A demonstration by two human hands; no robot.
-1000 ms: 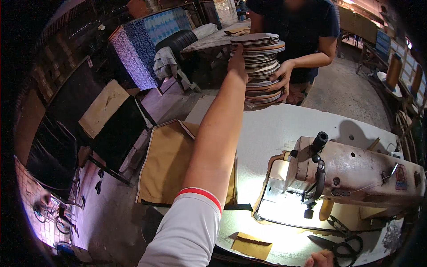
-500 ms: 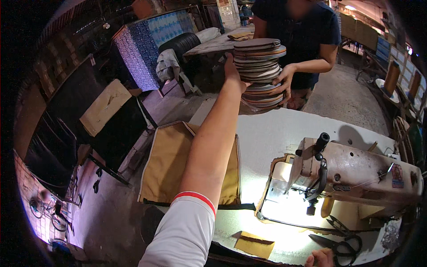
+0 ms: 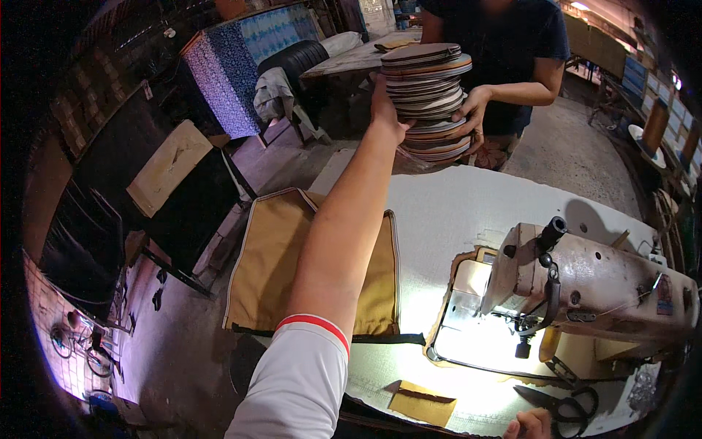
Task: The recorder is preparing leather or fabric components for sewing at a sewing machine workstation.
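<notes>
With my left arm stretched across the sewing table, my left hand is closed against the left side of a tall stack of thin round discs, seen mostly edge-on in grey, white and brown. A co-worker's hand grips the stack's right side. Only the curled fingers of my right hand show at the lower edge, beside black-handled scissors; whether anything is in them is hidden. Under my left forearm lies a tan fabric piece with pale edging and a dark lower strip.
A worn sewing machine with a lit needle area stands on the right of the white table. A small yellow-tan piece lies near the front edge. Thread cones stand far right; a dark chair is behind.
The stack shows slightly higher in the picture, still between my left hand and the co-worker's hand. The sewing machine and scissors show a little farther right as the view shifts.
</notes>
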